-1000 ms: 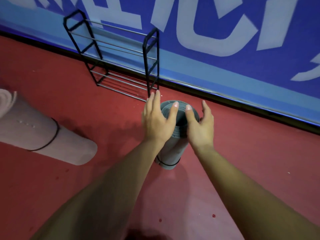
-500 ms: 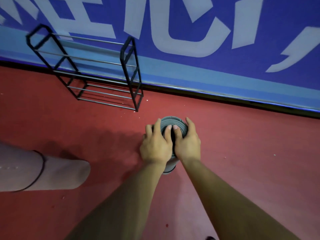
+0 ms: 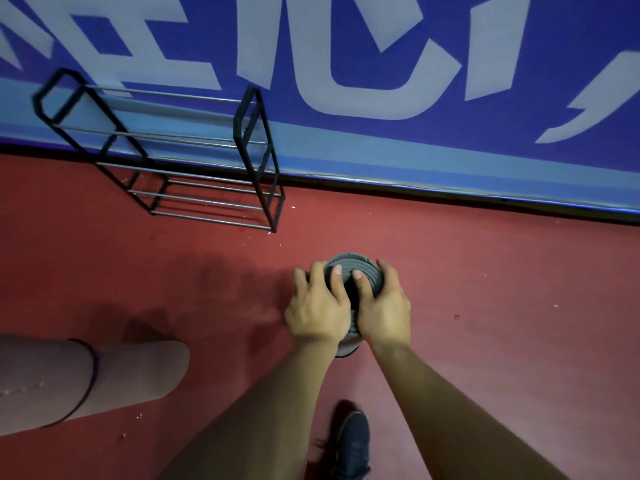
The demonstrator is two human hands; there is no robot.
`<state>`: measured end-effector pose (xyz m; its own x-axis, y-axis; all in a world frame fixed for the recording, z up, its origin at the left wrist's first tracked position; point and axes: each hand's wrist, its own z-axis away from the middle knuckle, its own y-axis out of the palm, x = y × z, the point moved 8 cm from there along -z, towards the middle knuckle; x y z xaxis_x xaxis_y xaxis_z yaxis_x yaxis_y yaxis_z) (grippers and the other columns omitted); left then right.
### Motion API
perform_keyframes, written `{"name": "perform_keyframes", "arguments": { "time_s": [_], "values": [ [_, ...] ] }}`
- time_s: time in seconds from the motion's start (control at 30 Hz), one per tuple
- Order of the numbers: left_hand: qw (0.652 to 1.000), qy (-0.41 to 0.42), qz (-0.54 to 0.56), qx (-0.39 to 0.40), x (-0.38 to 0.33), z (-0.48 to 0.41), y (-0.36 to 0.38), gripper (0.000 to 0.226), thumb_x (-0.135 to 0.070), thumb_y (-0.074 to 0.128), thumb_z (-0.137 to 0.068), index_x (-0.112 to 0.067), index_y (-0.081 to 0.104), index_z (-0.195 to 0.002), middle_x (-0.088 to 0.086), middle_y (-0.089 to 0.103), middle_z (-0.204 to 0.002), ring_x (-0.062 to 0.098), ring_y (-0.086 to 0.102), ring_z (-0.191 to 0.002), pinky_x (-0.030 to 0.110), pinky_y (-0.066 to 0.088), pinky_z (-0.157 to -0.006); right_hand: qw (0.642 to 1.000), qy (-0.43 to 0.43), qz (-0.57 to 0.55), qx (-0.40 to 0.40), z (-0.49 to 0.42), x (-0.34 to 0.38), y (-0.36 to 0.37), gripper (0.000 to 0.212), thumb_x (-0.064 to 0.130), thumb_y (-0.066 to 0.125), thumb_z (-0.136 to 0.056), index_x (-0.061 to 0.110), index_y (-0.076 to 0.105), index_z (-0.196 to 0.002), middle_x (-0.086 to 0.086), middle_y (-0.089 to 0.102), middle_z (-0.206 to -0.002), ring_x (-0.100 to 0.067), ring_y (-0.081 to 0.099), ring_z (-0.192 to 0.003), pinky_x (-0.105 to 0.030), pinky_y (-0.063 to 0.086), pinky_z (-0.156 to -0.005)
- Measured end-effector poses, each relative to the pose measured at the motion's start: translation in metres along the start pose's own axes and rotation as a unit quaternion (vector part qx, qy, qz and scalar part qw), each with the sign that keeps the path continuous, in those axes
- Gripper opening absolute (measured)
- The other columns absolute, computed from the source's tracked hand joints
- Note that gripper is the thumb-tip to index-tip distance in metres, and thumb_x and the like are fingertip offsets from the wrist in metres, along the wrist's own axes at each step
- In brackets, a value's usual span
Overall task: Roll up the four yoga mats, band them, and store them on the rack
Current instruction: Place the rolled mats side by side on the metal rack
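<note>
a dull red matte floor (image 3: 485, 341) flecked with small white crumbs meets a deep blue wall (image 3: 491, 129) bearing large pale grey lettering (image 3: 363, 105), a light blue band (image 3: 450, 168) and a black base strip (image 3: 450, 199) at its foot.

A red floor (image 3: 502, 289) met a blue wall (image 3: 502, 126) with large pale lettering. A dark shoe (image 3: 351, 445) stood near the floor's near edge.

Fingers (image 3: 332, 285) now curled over grey mat (image 3: 351, 261)

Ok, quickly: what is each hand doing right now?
Left hand: grips the top of the upright grey mat roll.
Right hand: grips the same top, on the other side.
</note>
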<state>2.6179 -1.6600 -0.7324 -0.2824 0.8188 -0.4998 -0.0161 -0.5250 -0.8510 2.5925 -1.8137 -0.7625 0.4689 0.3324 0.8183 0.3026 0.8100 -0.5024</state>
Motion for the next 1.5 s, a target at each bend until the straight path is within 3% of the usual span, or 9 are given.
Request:
{"name": "perform_keyframes", "arguments": {
  "time_s": [0.27, 0.43, 0.7, 0.8, 0.97, 1.13, 1.3, 1.4, 1.5],
  "values": [
    [0.998, 0.017, 0.061, -0.004, 0.016, -0.005, -0.008, 0.037, -0.045, 0.05, -0.101, -0.026, 0.059, -0.131, 0.005, 0.067, -0.123, 0.039, 0.065, -0.105, 0.044, 0.051, -0.08, 0.998, -0.009, 0.045, 0.054, 0.004, 0.006, 0.014, 0.049, 0.048, 0.057, -0.099, 0.028, 0.051, -0.144, -0.003, 0.062, -0.131, -0.024, 0.058, -0.122, -0.027, 0.04, -0.092],
    [0.987, 0.083, 0.125, -0.053, 0.006, 0.018, -0.02, 0.049, -0.034, 0.051, -0.095, 0.003, 0.069, -0.121, 0.018, 0.074, -0.113, 0.036, 0.074, -0.092, 0.042, 0.062, -0.071, 0.988, 0.033, 0.122, 0.091, 0.02, -0.005, 0.009, 0.063, 0.06, 0.043, -0.1, 0.038, 0.029, -0.157, -0.002, 0.052, -0.15, -0.03, 0.052, -0.134, -0.041, 0.043, -0.104],
    [0.948, 0.051, 0.311, 0.038, 0.048, 0.007, -0.003, 0.045, -0.045, 0.058, -0.091, -0.017, 0.065, -0.126, -0.005, 0.069, -0.121, 0.012, 0.065, -0.113, 0.031, 0.049, -0.101, 0.994, 0.006, 0.104, 0.045, 0.024, 0.004, 0.003, 0.042, 0.057, 0.049, -0.1, 0.037, 0.049, -0.137, -0.002, 0.067, -0.128, -0.03, 0.063, -0.116, -0.041, 0.051, -0.092],
    [0.907, 0.013, 0.41, 0.095, 0.049, -0.006, 0.012, 0.052, -0.049, 0.057, -0.091, -0.02, 0.053, -0.134, -0.01, 0.062, -0.128, 0.005, 0.059, -0.12, 0.03, 0.047, -0.105, 0.995, -0.001, 0.101, 0.028, 0.019, 0.013, 0.012, 0.041, 0.056, 0.049, -0.1, 0.037, 0.051, -0.137, 0.002, 0.066, -0.129, -0.027, 0.062, -0.118, -0.035, 0.048, -0.09],
    [0.905, 0.007, 0.421, 0.058, 0.057, -0.039, -0.01, 0.052, -0.054, 0.046, -0.09, -0.02, 0.061, -0.127, -0.011, 0.064, -0.123, 0.0, 0.058, -0.117, 0.022, 0.043, -0.104, 0.998, 0.031, 0.055, -0.001, 0.019, 0.035, 0.034, 0.047, 0.055, 0.057, -0.098, 0.035, 0.053, -0.14, 0.007, 0.068, -0.13, -0.023, 0.06, -0.124, -0.035, 0.047, -0.1],
    [0.9, 0.011, 0.436, 0.018, 0.071, -0.085, -0.075, 0.049, -0.057, 0.046, -0.09, -0.019, 0.065, -0.114, -0.017, 0.069, -0.106, -0.008, 0.061, -0.102, 0.012, 0.044, -0.09, 0.995, 0.026, -0.094, -0.006, 0.033, 0.088, 0.063, 0.067, 0.057, 0.064, -0.085, 0.026, 0.058, -0.144, 0.009, 0.064, -0.138, -0.012, 0.058, -0.13, -0.042, 0.046, -0.113],
    [0.89, 0.028, 0.454, 0.014, 0.077, -0.127, -0.162, 0.039, -0.061, 0.046, -0.091, -0.03, 0.067, -0.103, -0.021, 0.071, -0.097, -0.004, 0.065, -0.093, 0.013, 0.048, -0.081, 0.994, -0.032, -0.096, -0.034, 0.05, 0.179, 0.086, 0.049, 0.063, 0.064, -0.08, 0.041, 0.068, -0.125, 0.031, 0.064, -0.117, -0.005, 0.05, -0.122, -0.042, 0.043, -0.11],
    [0.88, 0.037, 0.473, 0.02, 0.08, -0.146, -0.213, 0.057, -0.061, 0.049, -0.087, -0.017, 0.066, -0.119, -0.012, 0.07, -0.111, -0.002, 0.063, -0.106, 0.013, 0.046, -0.092, 0.986, -0.031, -0.157, -0.045, 0.056, 0.246, 0.106, 0.036, 0.046, 0.069, -0.084, 0.029, 0.072, -0.115, 0.01, 0.067, -0.117, -0.022, 0.059, -0.121, -0.044, 0.046, -0.108],
    [0.871, 0.061, 0.486, 0.04, 0.082, -0.172, -0.266, 0.07, -0.06, 0.053, -0.082, -0.012, 0.058, -0.132, -0.001, 0.065, -0.126, 0.008, 0.06, -0.118, 0.018, 0.044, -0.1, 0.976, -0.026, -0.214, -0.009, 0.06, 0.311, 0.128, 0.023, 0.032, 0.073, -0.088, 0.027, 0.071, -0.111, -0.001, 0.07, -0.121, -0.019, 0.065, -0.117, -0.042, 0.05, -0.106]
  ]
}}
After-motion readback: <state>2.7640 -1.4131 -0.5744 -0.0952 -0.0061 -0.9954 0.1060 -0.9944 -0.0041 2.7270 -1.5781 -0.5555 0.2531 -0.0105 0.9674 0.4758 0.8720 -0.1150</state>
